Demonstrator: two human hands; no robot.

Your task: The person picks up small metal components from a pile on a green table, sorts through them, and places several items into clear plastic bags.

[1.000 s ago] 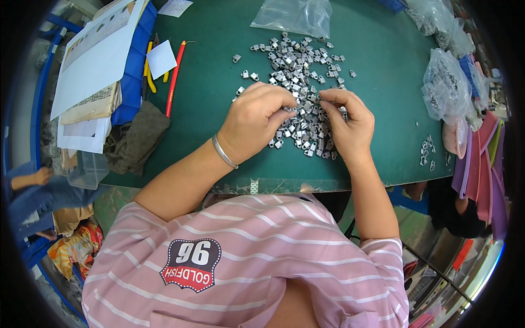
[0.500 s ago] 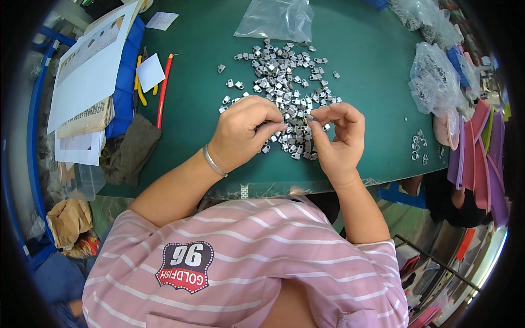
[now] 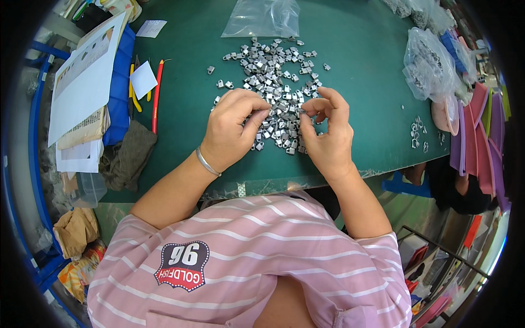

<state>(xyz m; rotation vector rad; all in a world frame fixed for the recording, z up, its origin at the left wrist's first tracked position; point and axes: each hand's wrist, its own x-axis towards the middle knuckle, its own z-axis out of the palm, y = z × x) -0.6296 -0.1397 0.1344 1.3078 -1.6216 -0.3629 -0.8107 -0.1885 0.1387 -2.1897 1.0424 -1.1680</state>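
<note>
A heap of small silvery metal pieces shaped like tiny padlocks is spread over the green tabletop. Over the heap's near part, my left hand has thumb and forefinger pinched together; whatever is between those tips is too small to name. My right hand is a short gap away on the other side. Its thumb and forefinger pinch a small metal padlock, and its other fingers are curled. The two pairs of fingertips face each other without touching. Both hands partly cover the heap.
A clear plastic bag lies beyond the heap. To the left are a red pen-like tool, yellow-handled pliers, a blue bin with papers and a dark cloth. Bagged metal parts and loose rings lie right.
The whole view has shifted slightly, so the table sits further left and up. My fingertips are a little further apart than before. Both pinches stay closed.
</note>
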